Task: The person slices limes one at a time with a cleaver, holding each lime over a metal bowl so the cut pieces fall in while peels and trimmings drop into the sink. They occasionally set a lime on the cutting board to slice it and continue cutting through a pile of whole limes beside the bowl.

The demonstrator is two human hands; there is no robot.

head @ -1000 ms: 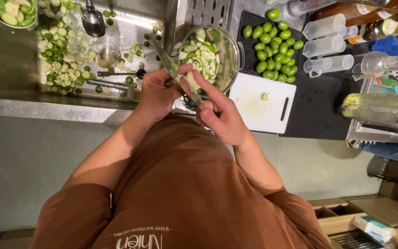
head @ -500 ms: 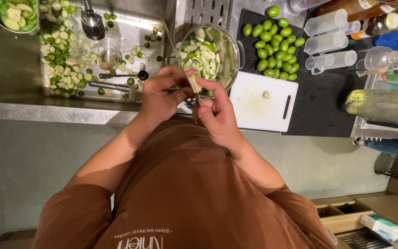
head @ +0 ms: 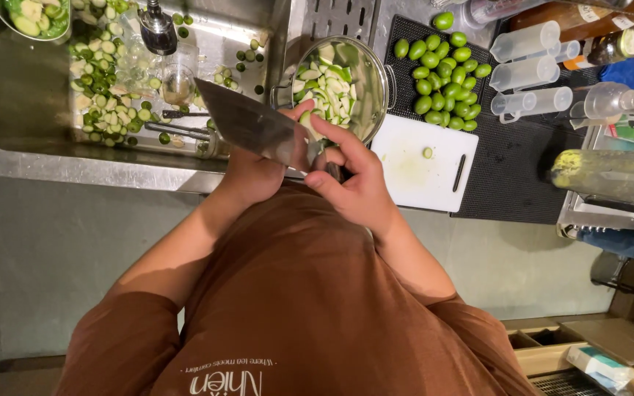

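Note:
My left hand (head: 252, 174) grips a large kitchen knife (head: 247, 125), its broad blade pointing left over the sink edge. My right hand (head: 359, 187) is beside it, fingers pinching a small pale green fruit piece (head: 307, 119) against the blade near the handle. Both hands hover just in front of a steel pot (head: 384, 73) filled with cut green and white fruit pieces (head: 330, 88). My brown-sleeved arms and chest fill the lower half of the view.
A white cutting board (head: 434, 176) with one small green bit lies right of the pot on a black mat (head: 511, 176). Whole green fruits (head: 443, 77) are piled behind it. The sink (head: 31, 143) holds fruit scraps (head: 104, 110). Clear plastic containers (head: 526, 44) lie at the right.
The knife has turned from edge-on, pointing toward the pot, to flat-side up with the blade swung left. Both hands have stayed in front of the pot.

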